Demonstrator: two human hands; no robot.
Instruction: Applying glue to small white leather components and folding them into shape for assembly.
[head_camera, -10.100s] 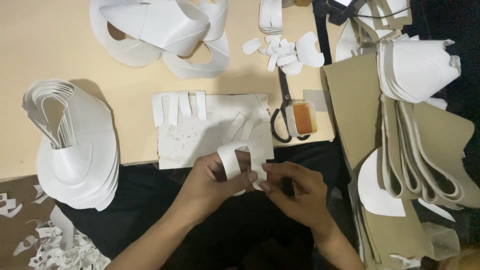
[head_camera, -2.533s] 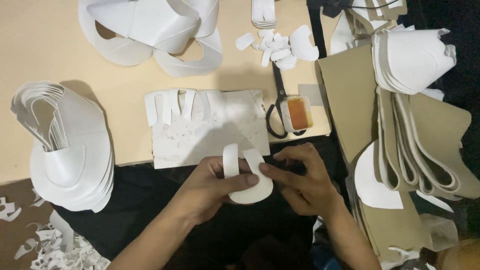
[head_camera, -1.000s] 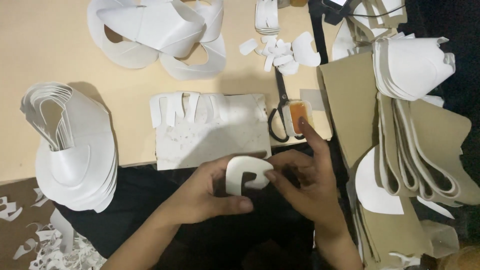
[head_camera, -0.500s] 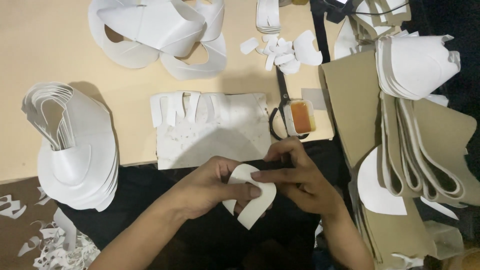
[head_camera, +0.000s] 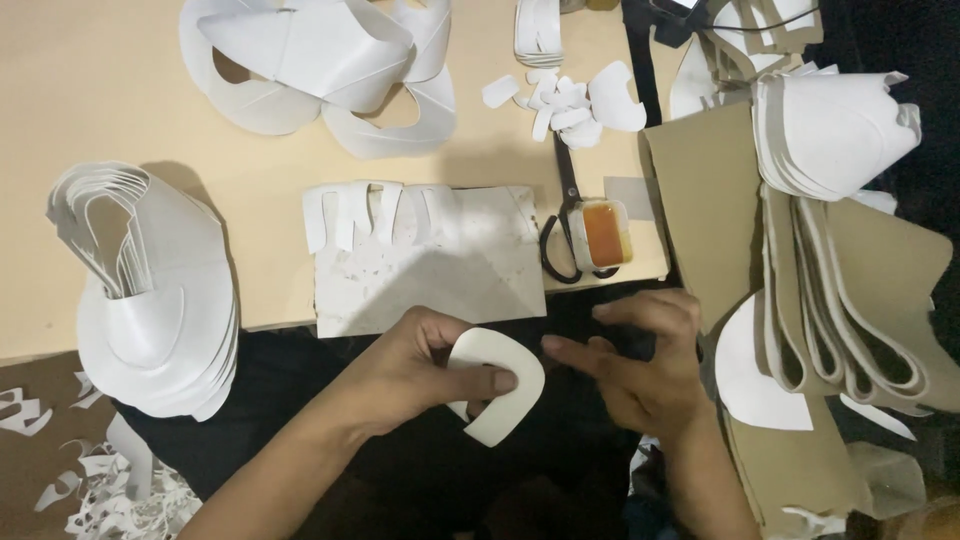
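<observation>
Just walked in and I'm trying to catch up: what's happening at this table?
A person sits at a tan table strewn with white cut pieces. The left hand pinches a curved white piece over their dark lap. The right hand hovers open beside it, holding nothing. Scissors and a small tub of orange glue lie by a white work board.

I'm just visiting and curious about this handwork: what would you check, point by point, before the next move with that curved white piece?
1. Curved white piece held firmly: ok, the left hand pinches it with thumb on top.
2. Right hand free: ok, open and off the piece, fingers spread beside it.
3. Scissors within reach: ok, lying shut on the table beside the small orange-filled container.
4. Work board usable: ok, though white strips lie along its far edge.
5. Glue on the piece: cannot tell.
</observation>
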